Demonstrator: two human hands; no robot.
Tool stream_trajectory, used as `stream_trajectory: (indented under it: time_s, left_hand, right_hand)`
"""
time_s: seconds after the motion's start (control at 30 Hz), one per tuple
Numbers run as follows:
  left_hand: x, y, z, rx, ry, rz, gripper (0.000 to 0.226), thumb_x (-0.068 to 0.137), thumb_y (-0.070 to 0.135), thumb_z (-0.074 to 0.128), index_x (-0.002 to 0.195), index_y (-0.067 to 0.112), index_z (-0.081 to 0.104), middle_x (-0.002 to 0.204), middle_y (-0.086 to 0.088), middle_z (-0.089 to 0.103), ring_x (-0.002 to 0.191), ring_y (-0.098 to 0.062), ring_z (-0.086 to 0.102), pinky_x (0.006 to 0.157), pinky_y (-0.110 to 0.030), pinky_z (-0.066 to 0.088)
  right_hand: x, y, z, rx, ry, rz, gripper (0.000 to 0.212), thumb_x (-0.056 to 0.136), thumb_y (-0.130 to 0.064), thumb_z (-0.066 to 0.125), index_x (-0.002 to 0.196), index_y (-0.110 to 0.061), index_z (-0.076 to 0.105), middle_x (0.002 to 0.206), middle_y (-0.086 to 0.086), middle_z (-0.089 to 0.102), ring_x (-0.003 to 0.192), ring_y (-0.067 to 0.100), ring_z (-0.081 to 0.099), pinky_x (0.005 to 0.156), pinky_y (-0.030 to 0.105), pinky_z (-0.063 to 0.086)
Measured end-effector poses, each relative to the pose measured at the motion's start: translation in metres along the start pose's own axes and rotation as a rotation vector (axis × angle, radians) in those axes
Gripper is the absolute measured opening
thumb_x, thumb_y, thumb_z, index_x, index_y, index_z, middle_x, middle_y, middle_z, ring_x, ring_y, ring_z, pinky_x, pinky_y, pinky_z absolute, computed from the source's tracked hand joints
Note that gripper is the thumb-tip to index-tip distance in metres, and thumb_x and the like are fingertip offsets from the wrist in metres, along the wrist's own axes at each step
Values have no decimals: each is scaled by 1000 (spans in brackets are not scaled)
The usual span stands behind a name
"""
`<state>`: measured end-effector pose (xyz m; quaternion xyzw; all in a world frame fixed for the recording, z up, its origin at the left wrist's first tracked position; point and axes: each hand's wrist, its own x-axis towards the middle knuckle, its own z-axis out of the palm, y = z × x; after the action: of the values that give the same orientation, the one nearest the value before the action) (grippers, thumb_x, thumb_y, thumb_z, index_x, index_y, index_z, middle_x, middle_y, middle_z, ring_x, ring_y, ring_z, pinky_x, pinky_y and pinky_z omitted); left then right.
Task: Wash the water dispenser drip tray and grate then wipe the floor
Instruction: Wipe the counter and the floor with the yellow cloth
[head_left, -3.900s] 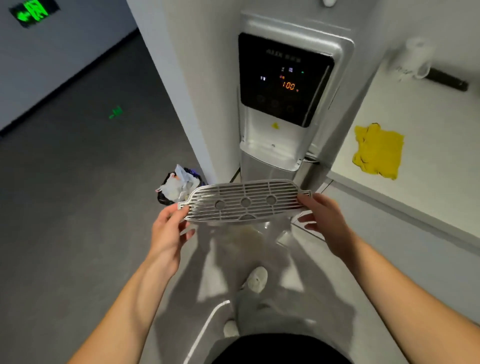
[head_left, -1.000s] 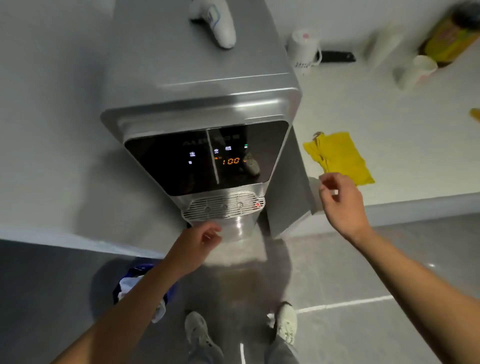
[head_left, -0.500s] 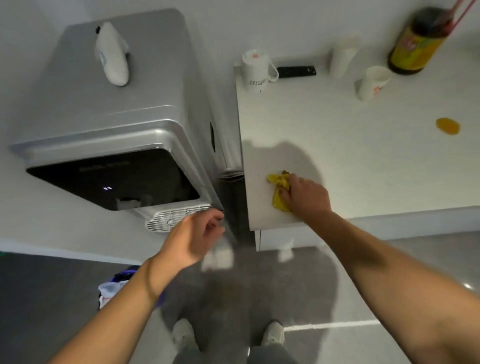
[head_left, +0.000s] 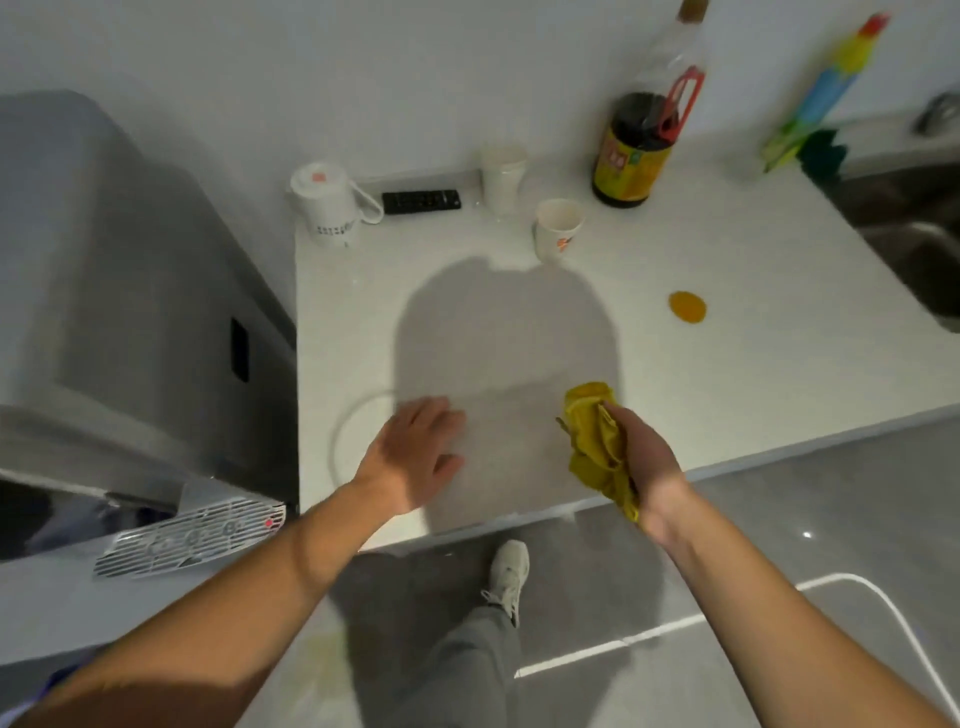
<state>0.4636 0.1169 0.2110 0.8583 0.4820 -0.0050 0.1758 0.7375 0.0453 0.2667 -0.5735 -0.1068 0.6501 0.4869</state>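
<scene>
Since half a second ago, the right hand (head_left: 644, 457) has lifted the yellow cloth (head_left: 592, 436) off the counter (head_left: 727, 364), fingers curled round it. The left hand (head_left: 415, 452) is spread over the counter, fingers relaxed, grasping nothing. The grate (head_left: 192, 535) sits on the water dispenser (head_left: 104, 312), lower left.

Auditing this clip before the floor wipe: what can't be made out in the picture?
Head view only:
- Drip tray: hidden under the grate, itself blurred.
- Left hand: motion-blurred; touching the counter or not, cannot tell.
- Sink: cut off by the right edge.
- Bottle label: too blurred to read.
- Floor before the water dispenser: partly hidden by the left forearm.
</scene>
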Motion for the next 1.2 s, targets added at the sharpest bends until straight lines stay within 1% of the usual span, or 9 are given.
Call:
stream_trajectory:
  time_s: [0.1, 0.23, 0.37, 0.5, 0.6, 0.8, 0.97, 1.13, 1.2]
  left_hand:
    - [61, 27, 7, 71, 56, 72, 61, 92, 45, 52, 142, 9, 58, 149, -20, 53, 136, -43, 49, 114, -52, 38]
    - [139, 67, 10, 50, 46, 77, 65, 88, 46, 61, 142, 10, 58, 151, -18, 52, 139, -41, 46, 116, -53, 36]
    - [213, 102, 12, 29, -6, 122, 69, 90, 52, 54, 146, 12, 53, 156, -16, 46, 144, -40, 38, 119, -53, 31]
    - [268, 129, 17, 5, -8, 153, 70, 92, 54, 49, 148, 13, 50, 159, -15, 42, 147, -41, 35, 122, -58, 23]
    - [298, 141, 22, 71, 18, 159, 72, 95, 57, 46, 155, 18, 41, 164, -14, 36, 152, -40, 29, 123, -59, 20]
    - [308, 144, 35, 146, 35, 130, 78, 97, 64, 35, 163, 24, 20, 170, -9, 20, 157, -35, 14, 125, -57, 13]
    - [312, 147, 35, 162, 43, 92, 80, 95, 64, 40, 162, 23, 26, 167, -13, 28, 156, -35, 20, 125, -55, 16]
    - [311, 147, 36, 150, 49, 67, 82, 94, 66, 41, 163, 25, 23, 168, -10, 26, 157, -33, 18, 125, -56, 17]
    - [312, 145, 38, 155, 57, 69, 83, 93, 66, 43, 163, 26, 23, 168, -10, 27, 157, -33, 18, 125, -56, 17]
  right_hand:
    - [4, -30, -45, 320, -123, 70, 28, 100, -29, 48, 107, -11, 67, 83, 3, 60, 54, 16, 55, 44, 26, 47]
    - [21, -77, -93, 417, -147, 109, 31, 86, -30, 64, 113, -15, 57, 72, 0, 40, 54, 18, 28, 47, 25, 26]
    - [51, -137, -130, 376, 20, 37, 21, 101, -29, 48, 107, -16, 64, 71, -1, 58, 50, 15, 50, 45, 23, 41]
    - [82, -193, -169, -147, 369, -170, 33, 107, -29, 49, 99, -14, 77, 87, 7, 76, 70, 18, 69, 63, 28, 52]
    - [118, -227, -205, -765, 558, -391, 29, 104, -37, 55, 84, -19, 64, 83, 7, 72, 81, 25, 70, 75, 38, 53]
    - [194, -240, -256, -1805, 345, -578, 26, 100, -48, 51, 93, -23, 53, 85, 3, 62, 78, 32, 58, 70, 40, 38]
    - [231, -227, -287, -1771, 136, -993, 28, 85, -21, 83, 106, -5, 72, 92, 15, 65, 79, 39, 60, 67, 46, 49]
    - [241, -224, -285, -1705, 13, -942, 41, 95, -31, 59, 124, -4, 69, 110, 16, 68, 93, 36, 65, 77, 45, 56]
    - [234, -223, -283, -1759, 13, -885, 49, 94, -31, 66, 133, -3, 64, 124, 17, 66, 105, 38, 66, 86, 49, 57]
